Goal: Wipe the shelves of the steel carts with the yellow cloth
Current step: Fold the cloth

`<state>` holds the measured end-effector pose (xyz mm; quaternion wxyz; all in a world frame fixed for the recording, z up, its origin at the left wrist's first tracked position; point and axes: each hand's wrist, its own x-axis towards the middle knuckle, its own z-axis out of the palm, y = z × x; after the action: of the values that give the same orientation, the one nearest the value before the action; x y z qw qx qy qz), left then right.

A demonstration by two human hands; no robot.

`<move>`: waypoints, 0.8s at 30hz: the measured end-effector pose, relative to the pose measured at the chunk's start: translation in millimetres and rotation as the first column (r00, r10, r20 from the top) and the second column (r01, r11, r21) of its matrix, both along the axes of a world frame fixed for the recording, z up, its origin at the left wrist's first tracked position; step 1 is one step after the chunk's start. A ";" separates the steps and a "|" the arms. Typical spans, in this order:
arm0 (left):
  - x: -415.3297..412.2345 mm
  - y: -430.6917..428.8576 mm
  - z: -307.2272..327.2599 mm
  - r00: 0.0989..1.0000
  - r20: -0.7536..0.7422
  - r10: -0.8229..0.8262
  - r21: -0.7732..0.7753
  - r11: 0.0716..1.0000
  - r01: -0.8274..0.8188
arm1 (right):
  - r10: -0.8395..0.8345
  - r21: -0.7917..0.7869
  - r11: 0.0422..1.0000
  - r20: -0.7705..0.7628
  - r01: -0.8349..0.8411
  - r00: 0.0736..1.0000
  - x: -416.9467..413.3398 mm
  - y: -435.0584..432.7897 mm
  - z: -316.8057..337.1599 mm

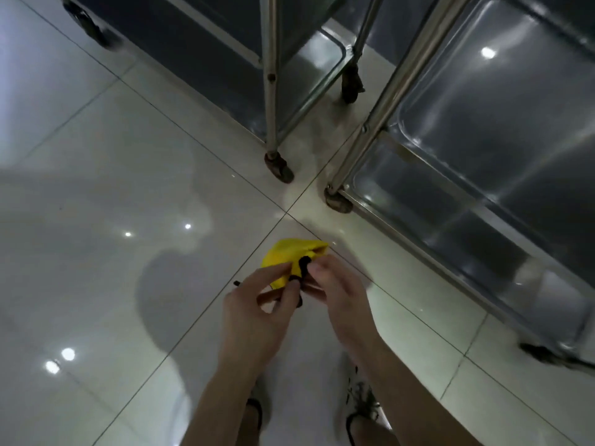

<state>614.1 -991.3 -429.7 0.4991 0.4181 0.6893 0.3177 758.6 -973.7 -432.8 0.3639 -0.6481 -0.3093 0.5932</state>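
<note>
There is a single view, worn on the person's head. It faces forward and steeply down, almost straight at the tiled floor (96, 162). The left hand (254, 317) and right hand (338, 300), holding the yellow cloth (288, 254) between them, sit close to the lens at lower centre. The farther steel cart (269, 91) and nearer steel cart (483, 130) fill the top and right, their edges bowed, seemingly by the wide lens.

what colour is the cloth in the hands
Yellow cloth with a black part, seen in the head view.

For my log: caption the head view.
Person's left hand and right hand hold the yellow cloth beside two steel carts.
</note>
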 end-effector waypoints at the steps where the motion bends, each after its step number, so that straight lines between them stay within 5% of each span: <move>1: -5.6 -0.4 24.0 1.000 -0.014 -0.007 0.026 1.000 0.007 | -0.007 -0.031 0.999 0.018 0.007 1.000 -6.4 3.0 22.4; 7: -57.6 21.8 174.0 0.992 -0.113 0.051 0.090 0.995 -0.041 | 0.186 0.019 0.981 0.217 -0.194 0.958 -50.2 31.1 169.3; 13: -126.6 61.0 309.4 0.986 -0.122 0.114 0.195 0.977 -0.089 | 0.365 0.209 0.808 0.556 -0.551 0.747 -80.6 64.1 321.8; 17: -139.0 80.5 383.2 0.992 -0.123 -0.010 0.278 0.960 0.044 | 0.424 0.256 0.695 0.608 -0.671 0.671 -119.2 75.4 391.4; 20: -159.6 89.0 422.7 0.989 -0.065 -0.136 0.315 0.937 0.149 | 0.419 0.328 0.685 0.552 -0.650 0.721 -131.4 82.5 428.8; 24: -177.0 109.6 452.7 0.969 -0.168 -0.182 0.389 0.891 0.235 | 0.363 0.375 0.668 0.590 -0.643 0.721 -133.2 89.8 450.9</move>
<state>437.1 -881.8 22.9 0.3879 0.6036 0.5895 0.3711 625.4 -883.9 18.1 0.2650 -0.5196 -0.7177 0.3805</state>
